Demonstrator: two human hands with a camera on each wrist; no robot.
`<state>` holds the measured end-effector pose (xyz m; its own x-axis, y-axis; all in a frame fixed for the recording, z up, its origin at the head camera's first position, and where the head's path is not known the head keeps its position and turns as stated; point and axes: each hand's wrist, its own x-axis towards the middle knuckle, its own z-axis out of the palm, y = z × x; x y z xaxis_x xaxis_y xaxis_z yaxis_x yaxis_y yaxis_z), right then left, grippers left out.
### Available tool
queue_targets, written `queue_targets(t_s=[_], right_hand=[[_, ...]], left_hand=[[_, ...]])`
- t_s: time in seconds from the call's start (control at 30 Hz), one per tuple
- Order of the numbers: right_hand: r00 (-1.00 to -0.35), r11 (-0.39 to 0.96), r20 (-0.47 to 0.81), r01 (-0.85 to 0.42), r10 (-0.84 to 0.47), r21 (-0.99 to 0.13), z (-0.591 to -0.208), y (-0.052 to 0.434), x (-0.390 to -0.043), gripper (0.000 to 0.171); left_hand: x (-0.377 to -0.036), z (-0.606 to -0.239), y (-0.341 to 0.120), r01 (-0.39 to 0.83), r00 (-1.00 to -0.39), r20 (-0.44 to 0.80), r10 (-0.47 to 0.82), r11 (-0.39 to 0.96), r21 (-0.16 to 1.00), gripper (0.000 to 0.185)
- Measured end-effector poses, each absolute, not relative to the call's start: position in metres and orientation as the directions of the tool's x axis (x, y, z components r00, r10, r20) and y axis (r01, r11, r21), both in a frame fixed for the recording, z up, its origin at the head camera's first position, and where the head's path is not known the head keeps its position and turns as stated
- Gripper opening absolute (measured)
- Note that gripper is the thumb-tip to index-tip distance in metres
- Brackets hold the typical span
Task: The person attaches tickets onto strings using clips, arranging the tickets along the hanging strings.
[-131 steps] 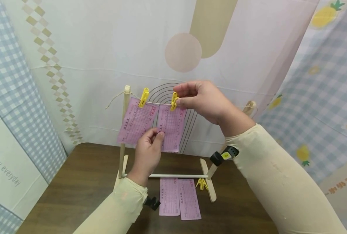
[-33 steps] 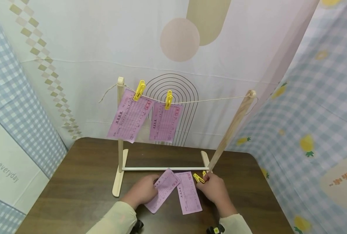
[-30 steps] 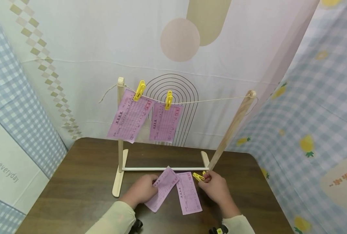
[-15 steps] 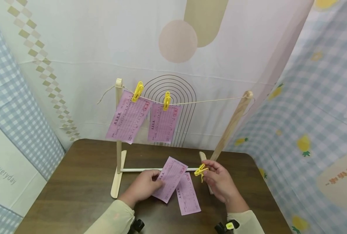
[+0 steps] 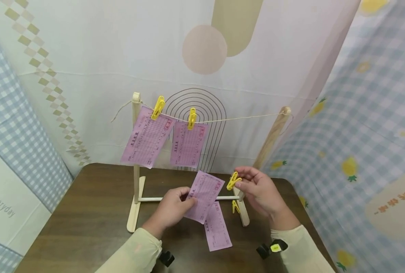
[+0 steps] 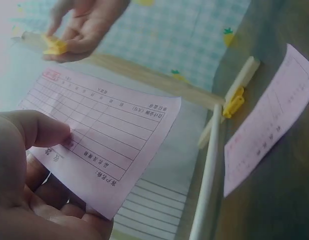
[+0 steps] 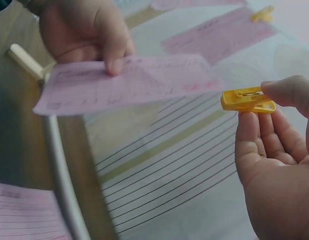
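My left hand (image 5: 174,206) pinches a pink printed receipt slip (image 5: 205,195) between thumb and fingers, above the table. To its right, my right hand (image 5: 261,191) pinches a yellow clothespin (image 5: 234,181) by its handles; in the right wrist view the clothespin (image 7: 248,99) appears beside the slip's red-stamped end. Another pink slip (image 5: 218,229) lies on the table, partly covered by the held one. A second yellow clothespin (image 5: 235,207) lies by the rack's right foot. Two pink slips, a left one (image 5: 147,138) and a right one (image 5: 188,146), hang from the string, each under a yellow clothespin.
A wooden rack with a left post (image 5: 136,151), a right post (image 5: 274,136) and a white crossbar (image 5: 151,199) stands on the brown table (image 5: 86,212). Its string (image 5: 243,118) runs between the post tops. Patterned cloth hangs behind and at both sides.
Earlier both hands were at the second hanging slip; they came down to the table. The left hand lifted a slip and the right hand picked up a clothespin. Both have since risen.
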<state>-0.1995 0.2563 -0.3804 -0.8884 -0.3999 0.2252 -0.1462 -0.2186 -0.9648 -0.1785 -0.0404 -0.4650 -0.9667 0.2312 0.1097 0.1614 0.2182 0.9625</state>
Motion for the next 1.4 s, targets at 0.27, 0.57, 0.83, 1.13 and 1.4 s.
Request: queue_targets(t_s=[0.27,0.57,0.83,1.13,1.4], right_hand=[[-0.88,-0.167,0.312,-0.269,-0.357,-0.949,-0.326,0.252,-0.202,0.031],[-0.856,-0.096,0.452,-0.443,-0.251,-0.892,-0.254,0.245,-0.201,0.018],[-0.822,0.054,0.497,-0.53,-0.28,-0.846,-0.194,0.228,-0.21,0.02],[-0.862,0.327,0.423,-0.499,-0.278,-0.802,-0.156,0.207,-0.226,0.023],[-0.9,0.477,0.334,-0.433,-0.282,-0.765,-0.149,0.194,-0.232,0.024]], left_hand=[[-0.178,-0.454,-0.031,0.174,-0.961,0.122,0.249,0.198,0.965,0.018],[-0.18,-0.419,-0.007,0.201,-0.975,0.19,0.119,0.088,0.976,0.026],[-0.19,-0.391,0.013,0.25,-0.968,0.251,0.02,-0.02,0.968,0.028],[-0.198,-0.371,0.023,0.294,-0.956,0.295,0.005,-0.072,0.953,0.028],[-0.205,-0.36,0.021,0.33,-0.943,0.332,0.019,-0.06,0.942,0.029]])
